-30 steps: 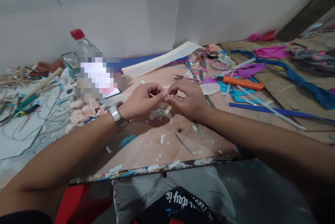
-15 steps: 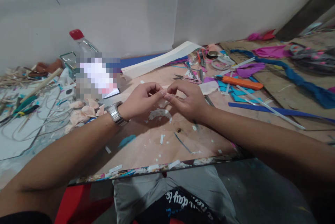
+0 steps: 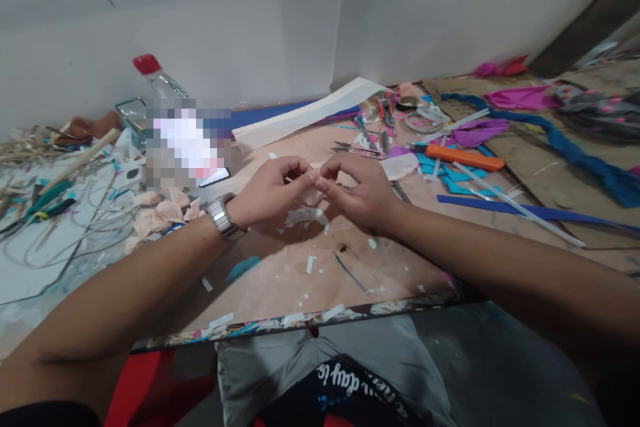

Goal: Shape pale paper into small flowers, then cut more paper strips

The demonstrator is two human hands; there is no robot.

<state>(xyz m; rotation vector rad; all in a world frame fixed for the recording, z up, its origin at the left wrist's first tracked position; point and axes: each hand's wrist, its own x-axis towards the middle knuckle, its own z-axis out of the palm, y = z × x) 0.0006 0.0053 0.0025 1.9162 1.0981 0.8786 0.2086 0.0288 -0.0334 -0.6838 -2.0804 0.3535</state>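
My left hand (image 3: 267,192), with a metal watch (image 3: 223,216) on the wrist, and my right hand (image 3: 357,188) meet fingertip to fingertip over the middle of the worktable (image 3: 280,267). Both are curled in a pinch on a small pale piece between them that is too small to name. Just below the fingers a crumpled clear strip (image 3: 306,216) lies on the table. Pale pink petal-like scraps (image 3: 157,212) lie left of my left wrist.
A red-capped bottle (image 3: 156,84) stands at the back left. Pliers and wires (image 3: 45,204) lie left. Scissors (image 3: 356,146), an orange cutter (image 3: 463,157), tape rolls (image 3: 417,122), blue strips (image 3: 520,212) and coloured scraps crowd the right. A white folded sheet (image 3: 305,115) leans behind.
Almost nothing differs: my fingertips shift slightly against each other on the small piece, and both hands stay in the same place.
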